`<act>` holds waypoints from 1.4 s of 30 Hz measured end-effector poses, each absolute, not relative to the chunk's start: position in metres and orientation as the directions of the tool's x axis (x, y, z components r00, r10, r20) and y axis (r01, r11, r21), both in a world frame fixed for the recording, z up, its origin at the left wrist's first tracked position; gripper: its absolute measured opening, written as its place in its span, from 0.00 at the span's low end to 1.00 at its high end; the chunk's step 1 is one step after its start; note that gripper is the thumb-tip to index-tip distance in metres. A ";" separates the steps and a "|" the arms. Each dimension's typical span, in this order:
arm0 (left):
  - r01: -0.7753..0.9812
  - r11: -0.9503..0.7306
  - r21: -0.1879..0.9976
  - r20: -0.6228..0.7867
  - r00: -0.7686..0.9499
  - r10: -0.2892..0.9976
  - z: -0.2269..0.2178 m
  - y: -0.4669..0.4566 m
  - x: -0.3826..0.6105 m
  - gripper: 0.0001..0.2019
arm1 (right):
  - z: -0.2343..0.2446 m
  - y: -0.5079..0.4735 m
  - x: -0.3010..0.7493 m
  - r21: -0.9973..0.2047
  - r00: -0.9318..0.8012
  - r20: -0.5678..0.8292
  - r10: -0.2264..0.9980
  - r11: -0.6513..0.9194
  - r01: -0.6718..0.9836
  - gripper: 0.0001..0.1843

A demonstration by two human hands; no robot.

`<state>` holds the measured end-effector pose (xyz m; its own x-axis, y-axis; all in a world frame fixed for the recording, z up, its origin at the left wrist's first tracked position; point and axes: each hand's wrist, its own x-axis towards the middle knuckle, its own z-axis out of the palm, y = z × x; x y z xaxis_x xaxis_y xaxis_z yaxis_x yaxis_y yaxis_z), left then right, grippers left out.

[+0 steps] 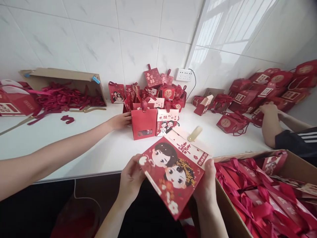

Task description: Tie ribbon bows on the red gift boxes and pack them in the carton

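Observation:
My left hand (131, 180) and my right hand (206, 185) both grip a flat, unfolded red gift box (173, 172) printed with a cartoon bride and groom. I hold it tilted just in front of the white table's (104, 152) near edge. My left fingers curl round its left edge, and my right fingers clasp its right corner. Beyond it on the table stand an assembled red box with a window (143, 123) and a white-fronted one (166, 123).
A co-worker's hand (121, 120) reaches in from the left and touches the windowed box. Another person's arm (269, 124) rests at the right. A cardboard carton (237, 158) of flat ribboned boxes sits at lower right. Finished boxes are piled at the back (158, 87) and right (272, 86). A tipped carton (61, 74) spills ribbons at the left.

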<state>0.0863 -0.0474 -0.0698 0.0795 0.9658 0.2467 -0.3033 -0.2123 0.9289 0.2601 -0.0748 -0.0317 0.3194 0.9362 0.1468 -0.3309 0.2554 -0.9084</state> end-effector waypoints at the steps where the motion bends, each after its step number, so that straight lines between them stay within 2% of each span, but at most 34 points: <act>1: -0.337 -0.165 0.927 0.203 0.080 0.976 -0.069 -0.047 0.089 0.14 | -0.028 -0.075 0.257 -0.895 0.310 0.121 0.943 0.239 -0.376 0.33; 5: -0.442 -0.009 0.897 0.069 0.119 0.991 -0.063 -0.045 0.098 0.15 | -0.015 -0.081 0.250 -0.881 0.146 -0.020 0.989 0.052 -0.471 0.28; 9: -0.504 0.044 0.863 0.032 0.141 0.989 -0.062 -0.044 0.100 0.14 | -0.009 -0.083 0.252 -0.870 0.108 -0.034 0.994 0.024 -0.492 0.27; 12: -0.552 0.006 0.834 0.066 0.110 0.992 -0.061 -0.046 0.096 0.13 | -0.016 -0.076 0.257 -0.843 0.095 -0.069 0.993 -0.007 -0.538 0.28; 17: -0.576 -0.110 0.810 0.187 0.076 0.979 -0.046 -0.060 0.088 0.11 | -0.031 -0.060 0.259 -0.751 -0.116 -0.190 0.975 -0.220 -0.622 0.24; 20: -0.568 -0.144 0.810 0.233 0.086 0.969 -0.038 -0.069 0.084 0.08 | -0.032 -0.059 0.256 -0.698 -0.159 -0.224 0.962 -0.272 -0.662 0.22; 22: -0.558 -0.167 0.813 0.251 0.076 0.965 -0.038 -0.071 0.084 0.07 | -0.031 -0.061 0.254 -0.669 -0.121 -0.226 0.967 -0.244 -0.702 0.22; 24: -0.548 -0.203 0.812 0.255 0.019 0.967 -0.042 -0.070 0.086 0.10 | -0.032 -0.064 0.253 -0.682 -0.023 -0.234 0.972 -0.181 -0.708 0.20; 27: -0.521 -0.292 0.802 0.314 -0.048 0.948 -0.052 -0.067 0.091 0.30 | -0.039 -0.068 0.250 -0.768 0.238 -0.155 0.959 0.035 -0.640 0.15; 29: -0.476 -0.341 0.811 0.379 -0.016 0.925 -0.055 -0.069 0.094 0.44 | -0.044 -0.069 0.247 -0.782 0.374 -0.064 0.925 0.187 -0.595 0.14; 30: -0.446 -0.343 0.827 0.389 0.012 0.921 -0.055 -0.071 0.096 0.47 | -0.047 -0.069 0.244 -0.774 0.403 -0.036 0.915 0.229 -0.590 0.15; 33: -0.368 -0.283 0.886 0.316 0.031 0.948 -0.050 -0.079 0.098 0.43 | -0.053 -0.068 0.239 -0.749 0.371 -0.018 0.929 0.233 -0.620 0.17; 36: -0.324 -0.290 0.900 0.292 -0.044 0.956 -0.042 -0.087 0.098 0.37 | -0.057 -0.068 0.239 -0.736 0.325 0.004 0.946 0.223 -0.639 0.16; 42: -0.400 -0.284 0.871 0.303 -0.018 0.953 -0.037 -0.093 0.101 0.26 | -0.062 -0.068 0.244 -0.749 0.271 0.100 0.957 0.252 -0.613 0.10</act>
<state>0.1007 -0.0930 -0.0373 -0.0184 0.9529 0.3027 -0.4001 -0.2844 0.8712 0.2441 -0.0679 -0.0617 0.2707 0.9574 0.1002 -0.6135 0.2518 -0.7485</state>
